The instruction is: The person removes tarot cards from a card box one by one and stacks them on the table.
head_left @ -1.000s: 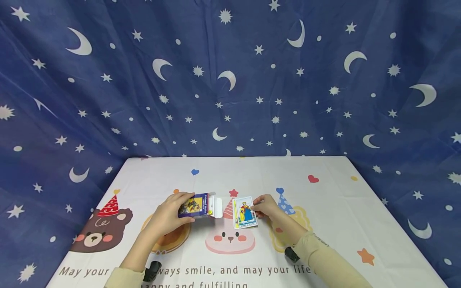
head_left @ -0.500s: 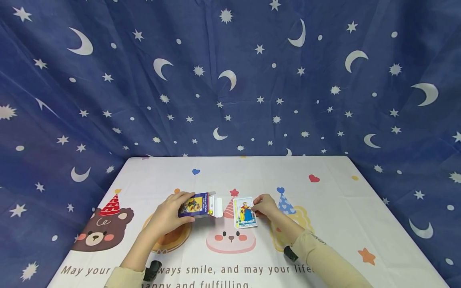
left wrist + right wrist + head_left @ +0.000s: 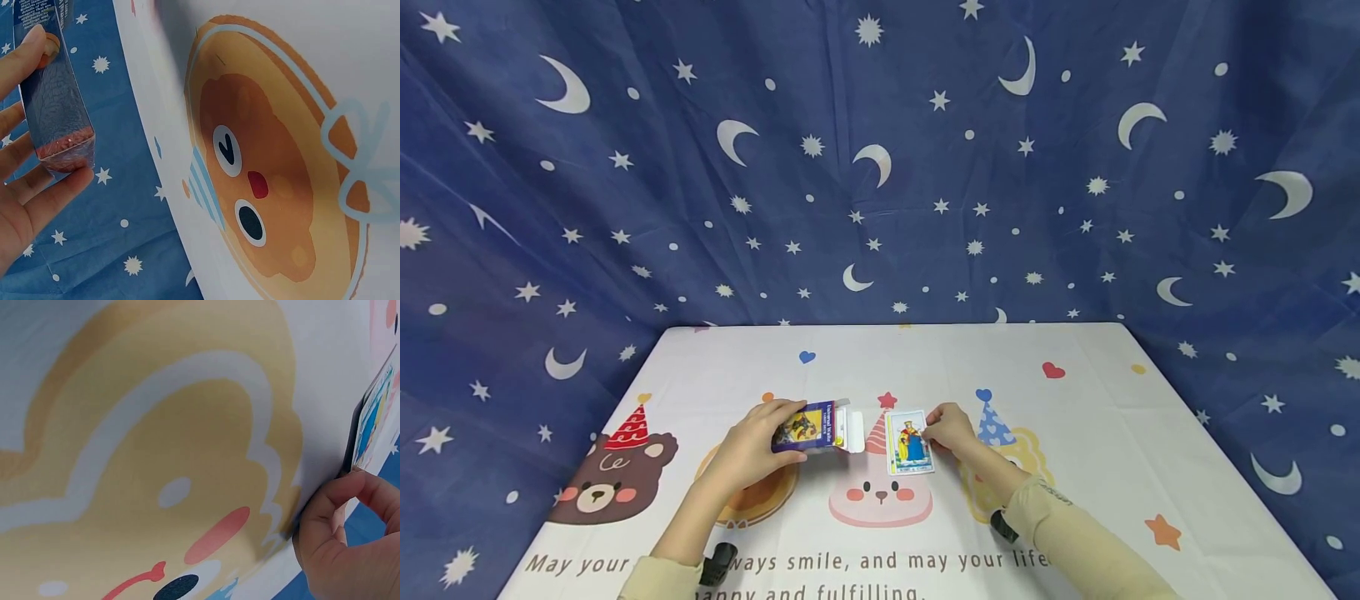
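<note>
My left hand (image 3: 748, 446) grips a dark blue tarot card box (image 3: 801, 427), thumb along the near side and fingers over the far side. The box's end flap (image 3: 856, 432) stands open toward the right, with a white edge showing inside. In the left wrist view, the clear-wrapped closed end of the box (image 3: 62, 134) shows between thumb and fingers. My right hand (image 3: 953, 429) pinches tarot cards (image 3: 910, 446) by their right edge, between thumb and forefinger. The top card shows a robed figure; a sliver of another shows at its left. The right wrist view has these cards (image 3: 374, 422) nearly edge-on.
A white tablecloth (image 3: 880, 358) with printed cartoon animals, hearts and lettering covers the table. Behind it hangs a blue curtain (image 3: 895, 167) with moons and stars. Black wrist devices (image 3: 718, 565) sit at both sleeves.
The cards in my right hand were slightly fanned and now lie more evenly over one another. The box and my left hand have kept their place.
</note>
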A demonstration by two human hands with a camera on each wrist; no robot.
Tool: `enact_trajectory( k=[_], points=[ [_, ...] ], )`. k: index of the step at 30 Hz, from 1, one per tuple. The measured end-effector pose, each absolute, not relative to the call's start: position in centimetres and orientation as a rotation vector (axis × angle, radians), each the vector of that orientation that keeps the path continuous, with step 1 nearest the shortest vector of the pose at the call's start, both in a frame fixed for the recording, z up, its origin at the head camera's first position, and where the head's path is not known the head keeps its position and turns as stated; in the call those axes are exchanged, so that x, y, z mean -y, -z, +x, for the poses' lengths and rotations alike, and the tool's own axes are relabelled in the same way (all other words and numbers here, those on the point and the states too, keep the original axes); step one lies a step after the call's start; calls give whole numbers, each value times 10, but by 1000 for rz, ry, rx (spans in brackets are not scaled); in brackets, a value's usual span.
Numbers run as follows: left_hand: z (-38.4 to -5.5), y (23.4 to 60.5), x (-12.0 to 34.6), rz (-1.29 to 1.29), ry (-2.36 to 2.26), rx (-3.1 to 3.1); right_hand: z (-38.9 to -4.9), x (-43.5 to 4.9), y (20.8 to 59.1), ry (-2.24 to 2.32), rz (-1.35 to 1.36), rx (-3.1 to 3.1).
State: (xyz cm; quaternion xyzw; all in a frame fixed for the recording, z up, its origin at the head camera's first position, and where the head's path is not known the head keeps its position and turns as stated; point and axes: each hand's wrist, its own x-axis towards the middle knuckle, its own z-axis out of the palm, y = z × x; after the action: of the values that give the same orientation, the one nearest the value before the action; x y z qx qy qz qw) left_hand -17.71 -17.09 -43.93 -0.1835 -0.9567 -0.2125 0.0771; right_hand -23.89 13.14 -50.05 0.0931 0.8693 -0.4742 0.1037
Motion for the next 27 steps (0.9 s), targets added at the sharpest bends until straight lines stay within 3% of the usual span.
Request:
enact_trajectory(
  k=[27],
  points=[
    [-177,439,171,-539,615,2893,-236,-134,501,1435,312,-2540]
  ],
)
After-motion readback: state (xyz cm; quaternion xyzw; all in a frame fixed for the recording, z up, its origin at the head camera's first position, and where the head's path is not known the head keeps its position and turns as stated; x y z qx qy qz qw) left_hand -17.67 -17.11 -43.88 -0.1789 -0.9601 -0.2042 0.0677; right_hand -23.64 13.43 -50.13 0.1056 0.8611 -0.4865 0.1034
